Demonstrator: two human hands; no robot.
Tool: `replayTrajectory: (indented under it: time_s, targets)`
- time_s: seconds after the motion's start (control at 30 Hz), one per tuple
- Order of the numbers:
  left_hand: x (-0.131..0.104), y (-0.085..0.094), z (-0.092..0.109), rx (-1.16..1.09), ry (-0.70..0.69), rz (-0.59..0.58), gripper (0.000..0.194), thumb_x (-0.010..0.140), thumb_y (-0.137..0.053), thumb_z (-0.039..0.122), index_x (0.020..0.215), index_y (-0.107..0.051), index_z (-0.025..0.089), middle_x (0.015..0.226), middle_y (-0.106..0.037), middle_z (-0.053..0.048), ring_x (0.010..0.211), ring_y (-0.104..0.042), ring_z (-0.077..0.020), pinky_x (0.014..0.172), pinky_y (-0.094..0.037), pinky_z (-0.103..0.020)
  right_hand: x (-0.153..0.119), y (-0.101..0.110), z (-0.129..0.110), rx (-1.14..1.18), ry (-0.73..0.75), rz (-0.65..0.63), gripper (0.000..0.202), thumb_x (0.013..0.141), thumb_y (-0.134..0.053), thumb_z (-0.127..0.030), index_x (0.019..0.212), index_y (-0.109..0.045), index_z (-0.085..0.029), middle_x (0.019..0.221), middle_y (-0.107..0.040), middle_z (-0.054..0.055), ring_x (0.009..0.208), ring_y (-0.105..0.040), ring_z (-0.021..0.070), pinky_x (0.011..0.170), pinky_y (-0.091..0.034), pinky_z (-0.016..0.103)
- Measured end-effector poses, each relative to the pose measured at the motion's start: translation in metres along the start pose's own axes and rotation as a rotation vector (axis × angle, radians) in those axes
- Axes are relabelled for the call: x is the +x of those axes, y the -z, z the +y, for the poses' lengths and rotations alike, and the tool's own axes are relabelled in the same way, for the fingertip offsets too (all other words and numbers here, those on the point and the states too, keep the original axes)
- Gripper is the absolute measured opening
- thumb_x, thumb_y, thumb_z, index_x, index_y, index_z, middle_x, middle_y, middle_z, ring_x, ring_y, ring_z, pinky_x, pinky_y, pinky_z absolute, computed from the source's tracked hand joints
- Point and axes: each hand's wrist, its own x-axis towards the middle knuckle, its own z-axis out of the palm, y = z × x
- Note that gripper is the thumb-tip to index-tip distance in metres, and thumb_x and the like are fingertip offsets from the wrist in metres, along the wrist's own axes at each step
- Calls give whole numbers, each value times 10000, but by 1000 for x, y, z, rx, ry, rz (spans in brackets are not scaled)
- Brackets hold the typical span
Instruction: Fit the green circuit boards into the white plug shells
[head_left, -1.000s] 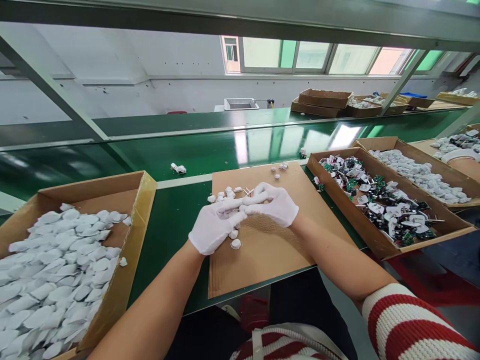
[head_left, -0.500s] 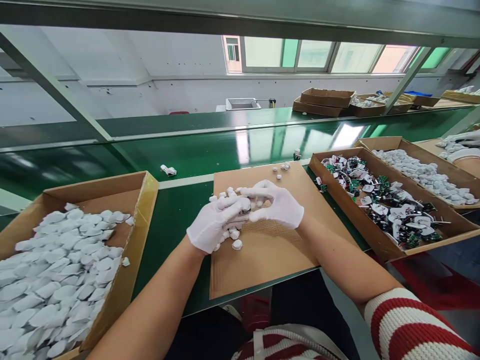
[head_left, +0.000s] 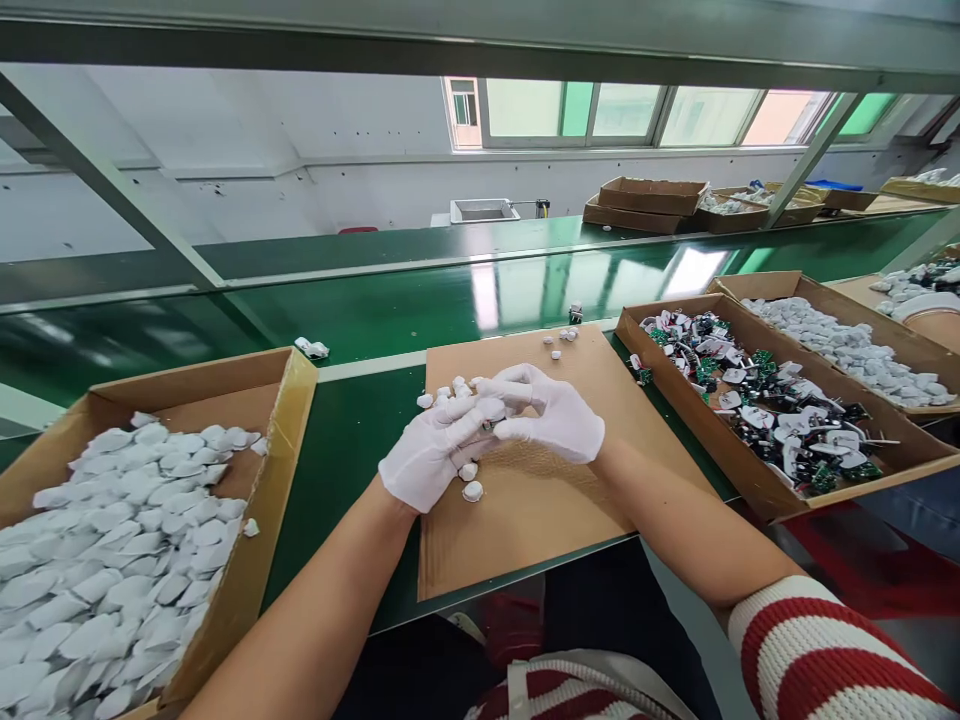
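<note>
Both hands wear white gloves and meet above a brown cardboard sheet (head_left: 525,540). My left hand (head_left: 436,450) is closed round a small white part (head_left: 491,409), its fingers pointing right. My right hand (head_left: 551,412) touches the same part from the right with thumb and fingertips; the fingers partly hide it. Small white round pieces (head_left: 472,491) lie beside and behind my left hand on the sheet. A few more white pieces (head_left: 556,355) rest near the sheet's far edge.
At left, a cardboard box (head_left: 300,400) holds many white shells. A box (head_left: 780,505) of white parts with green boards stands at right, beside another box (head_left: 795,285) of white pieces. On the green belt (head_left: 375,310) lie a white part (head_left: 312,348) and a small dark-and-white part (head_left: 575,313).
The parts on the green belt have shifted left. My hands remain together over the sheet, with the fingers slightly rearranged round the small part.
</note>
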Motion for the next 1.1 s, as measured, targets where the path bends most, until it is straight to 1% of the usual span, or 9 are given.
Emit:
replayTrajectory:
  time_s: [0.13,0.23,0.3,0.47,0.63,0.73,0.83,0.93,1.1]
  targets:
    - [0,2,-1,-24,0,-28,339,790,-810,372,1047,-764,157,1048,-749,-136,807,-733,-224,463,-505,-195,-1,-2,2,-35,50,46,215,876,-707,-450,999,-814,-311,1042,-649,22,1005,-638,188,909,-547,313]
    - [-1,2,1,-33,23,-63,347,835,-764,401,1078,-740,155,878,-729,-97,614,-668,-164,411,-481,-207,-1,-4,11,-44,150,77,523,765,-826,-438,1263,-716,-322,1069,-648,16,891,-626,159,944,-545,348]
    - [-1,3,3,-49,46,-70,344,862,-729,412,1099,-721,162,853,-708,-78,566,-623,-141,374,-452,-203,-1,-5,16,-82,207,132,667,696,-887,-403,1323,-676,-318,1039,-660,13,859,-614,158,946,-544,365]
    - [-3,1,9,-152,72,-100,289,807,-760,388,1006,-690,190,883,-675,-55,640,-628,-162,408,-488,-235,-2,-14,14,-202,264,234,274,774,-835,-359,1043,-814,-317,1053,-703,33,989,-648,211,936,-531,357]
    - [-3,-10,4,16,45,122,351,721,-842,449,865,-667,182,676,-599,4,482,-500,-109,362,-404,-223,-4,-21,9,-252,199,164,213,778,-808,-315,990,-823,-312,956,-734,22,915,-655,224,862,-535,362]
    - [-4,-14,4,52,39,172,398,689,-859,456,907,-670,181,663,-590,12,454,-450,-97,334,-373,-218,-5,-22,6,-219,160,176,186,779,-788,-302,962,-820,-302,955,-730,17,934,-646,224,874,-533,355]
    - [-6,-11,10,-63,76,41,435,735,-815,487,1011,-673,182,755,-631,-27,551,-551,-135,351,-411,-206,-3,-20,1,-113,104,110,88,822,-743,-330,837,-793,-259,852,-687,17,841,-628,195,805,-544,337]
    - [-4,-5,13,-241,128,-103,474,812,-701,600,1062,-650,201,750,-593,-21,617,-607,-174,345,-442,-213,-1,-19,0,-10,135,71,173,865,-706,-379,792,-752,-229,792,-634,23,769,-594,179,771,-551,350]
    - [-1,-3,8,-284,146,-55,379,855,-685,558,1034,-602,234,671,-506,38,503,-546,-140,300,-418,-210,1,-21,5,-16,188,101,263,835,-739,-468,957,-779,-239,943,-664,43,873,-612,197,891,-535,392]
